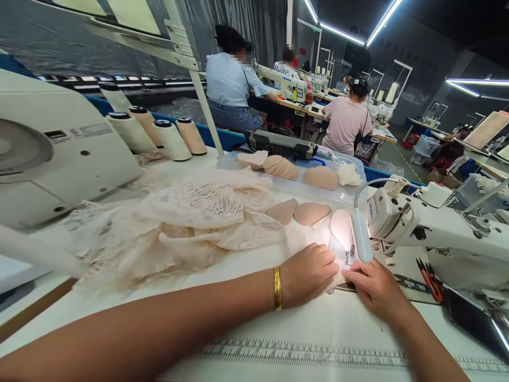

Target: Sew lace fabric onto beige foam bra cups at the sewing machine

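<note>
Near the sewing machine's needle area, my left hand (312, 273) is closed, with its fingers bunched on a piece of cream fabric (296, 239). My right hand (376, 286) pinches toward the edge of the same fabric; its fingertips are partly hidden under the lamp head (361, 236). Beige foam cups (312, 213) lie just behind the fabric, and one pale cup (341, 228) is lit beside the lamp. The white sewing machine (392, 215) stands to the right. A large heap of cream lace (191, 223) spreads across the table to the left.
Thread cones (170, 140) stand at back left beside another white machine (55, 148). A clear plastic tray (254, 178) holds more cups. Red-handled snips (431, 281) and a dark phone (475, 321) lie at right. A ruler strip (302, 353) runs along the front. Other people sit at machines beyond.
</note>
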`<state>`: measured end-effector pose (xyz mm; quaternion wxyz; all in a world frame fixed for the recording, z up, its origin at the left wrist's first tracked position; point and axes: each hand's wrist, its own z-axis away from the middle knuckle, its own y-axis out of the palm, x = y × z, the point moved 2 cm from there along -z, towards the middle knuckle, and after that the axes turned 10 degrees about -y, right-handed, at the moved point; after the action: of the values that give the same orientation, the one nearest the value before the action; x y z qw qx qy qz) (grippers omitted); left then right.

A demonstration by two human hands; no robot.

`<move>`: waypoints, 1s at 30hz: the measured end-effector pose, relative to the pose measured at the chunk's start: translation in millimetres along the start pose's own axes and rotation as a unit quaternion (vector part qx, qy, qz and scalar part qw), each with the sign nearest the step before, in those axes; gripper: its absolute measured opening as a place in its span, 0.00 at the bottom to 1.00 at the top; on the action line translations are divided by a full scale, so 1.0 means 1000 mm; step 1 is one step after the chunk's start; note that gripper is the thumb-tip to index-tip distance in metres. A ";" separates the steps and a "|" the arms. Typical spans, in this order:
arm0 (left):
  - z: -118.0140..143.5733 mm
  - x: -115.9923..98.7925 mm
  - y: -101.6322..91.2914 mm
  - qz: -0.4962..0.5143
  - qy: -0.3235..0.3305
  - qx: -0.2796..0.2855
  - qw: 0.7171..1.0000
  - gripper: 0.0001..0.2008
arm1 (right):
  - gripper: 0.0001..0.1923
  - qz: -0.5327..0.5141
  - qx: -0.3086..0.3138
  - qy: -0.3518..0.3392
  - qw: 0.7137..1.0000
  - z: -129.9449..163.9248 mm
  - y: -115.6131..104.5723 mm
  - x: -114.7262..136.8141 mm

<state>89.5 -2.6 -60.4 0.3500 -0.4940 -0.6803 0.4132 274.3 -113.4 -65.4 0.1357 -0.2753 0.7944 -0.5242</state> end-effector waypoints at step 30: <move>-0.018 0.020 0.019 0.095 0.028 0.005 0.995 0.06 | 0.14 0.034 -0.037 0.054 0.997 -0.004 0.004 -0.001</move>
<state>107.4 24.2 -68.8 0.3303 -0.5657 -0.6186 0.4339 272.2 -108.3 -67.3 0.1006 -0.2243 0.8282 -0.5036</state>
